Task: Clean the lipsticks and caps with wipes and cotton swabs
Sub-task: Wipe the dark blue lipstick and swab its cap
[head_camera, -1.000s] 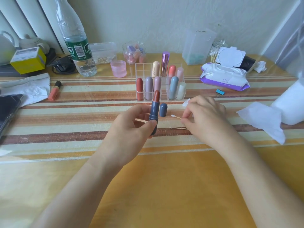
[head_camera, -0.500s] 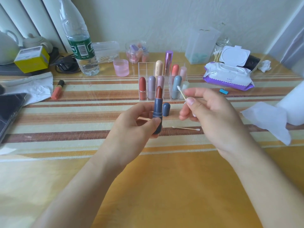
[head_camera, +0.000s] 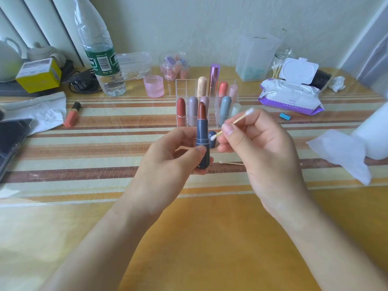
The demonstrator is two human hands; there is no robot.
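Your left hand (head_camera: 168,156) grips the uncapped blue lipstick (head_camera: 202,141) upright, with the thumb across the tube and the brown-red bullet above your fingers. Your right hand (head_camera: 262,148) pinches a cotton swab (head_camera: 233,122) at a slant, its lower tip just beside the tube. The blue cap (head_camera: 213,143) stands on the counter (head_camera: 105,143) just behind the lipstick. The wipes pack (head_camera: 291,97) lies beyond the right hand, lid open.

my left hand (head_camera: 168,158) holds the open blue lipstick (head_camera: 202,135) upright; my right hand (head_camera: 260,148) pinches a cotton swab (head_camera: 233,122), its lower tip just beside the tube.
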